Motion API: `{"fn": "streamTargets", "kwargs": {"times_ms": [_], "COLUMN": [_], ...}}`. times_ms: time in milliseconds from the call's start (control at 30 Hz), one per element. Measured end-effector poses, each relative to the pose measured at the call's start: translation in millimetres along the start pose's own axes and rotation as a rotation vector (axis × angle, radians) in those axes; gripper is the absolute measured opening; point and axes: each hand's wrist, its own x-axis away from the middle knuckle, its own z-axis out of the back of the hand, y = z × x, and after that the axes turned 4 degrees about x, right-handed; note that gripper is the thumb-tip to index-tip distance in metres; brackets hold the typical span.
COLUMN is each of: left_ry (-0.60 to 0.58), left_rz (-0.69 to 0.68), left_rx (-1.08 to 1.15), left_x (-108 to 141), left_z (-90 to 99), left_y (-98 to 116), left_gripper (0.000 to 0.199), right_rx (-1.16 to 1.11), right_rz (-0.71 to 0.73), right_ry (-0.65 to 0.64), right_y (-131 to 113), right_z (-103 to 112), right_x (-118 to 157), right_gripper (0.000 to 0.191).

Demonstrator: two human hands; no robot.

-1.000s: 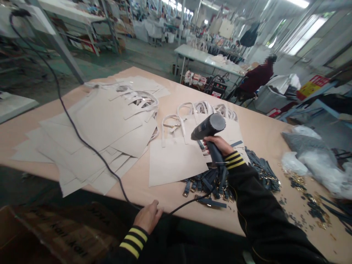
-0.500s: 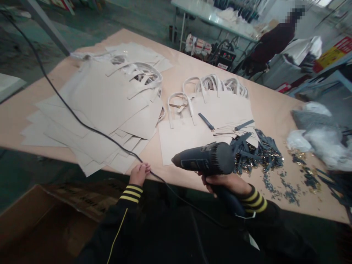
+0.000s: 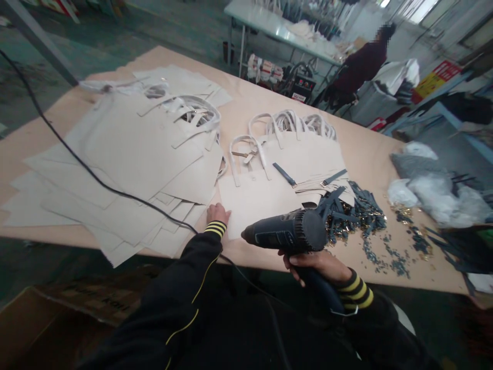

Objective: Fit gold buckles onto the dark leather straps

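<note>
A black hot air gun (image 3: 283, 231) with a tapered nozzle is gripped in my right hand (image 3: 318, 264). Its nozzle points left, above the near part of a beige bag panel (image 3: 252, 203) with a looped handle. My left hand (image 3: 218, 213) is at this panel's left edge, fingers curled and thumb over the edge; the fingertips are partly hidden. A black cable (image 3: 115, 190) crosses the table and passes under my left forearm. On the panels at right lie dark buckled straps (image 3: 285, 175), one near the front panel's upper right corner.
A large fanned stack of beige panels (image 3: 146, 149) covers the table's left side. Dark straps and gold buckles (image 3: 356, 213) are heaped at right, with small scraps (image 3: 398, 262) and plastic bags (image 3: 435, 190) beyond. A cardboard box (image 3: 50, 318) stands below. Another person (image 3: 354, 72) is behind.
My left hand has left the cable and moved right and forward to the panel's left edge. The hot air gun stays in my right hand, almost in place. The view has shifted slightly.
</note>
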Motion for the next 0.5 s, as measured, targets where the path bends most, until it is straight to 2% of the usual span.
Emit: {"fn": "streamTargets", "kwargs": {"times_ms": [100, 200, 267, 400, 500], "left_ry": [0.020, -0.006, -0.042, -0.121, -0.128], "left_rz": [0.007, 0.020, 0.029, 0.045, 0.071], "left_rx": [-0.103, -0.170, -0.195, -0.206, -0.198], "left_x": [3.9, 0.3, -5.1, -15.2, -16.6], "left_z": [-11.5, -15.1, -13.6, -4.7, 7.4], "left_y": [14.1, 20.6, 22.2, 22.3, 21.8], "left_gripper": [0.037, 0.037, 0.036, 0.035, 0.035], "right_rx": [-0.032, -0.081, -0.080, -0.046, 0.028], "right_rz": [0.016, 0.023, 0.007, 0.001, -0.004], "right_ry": [0.058, 0.087, 0.072, 0.010, 0.031], "right_y": [2.1, 3.3, 4.8, 11.9, 18.1], "right_z": [4.3, 6.1, 3.4, -10.7, -19.4], "right_x": [21.1, 35.0, 32.4, 9.7, 7.2], "right_gripper": [0.031, 0.031, 0.033, 0.038, 0.037]}}
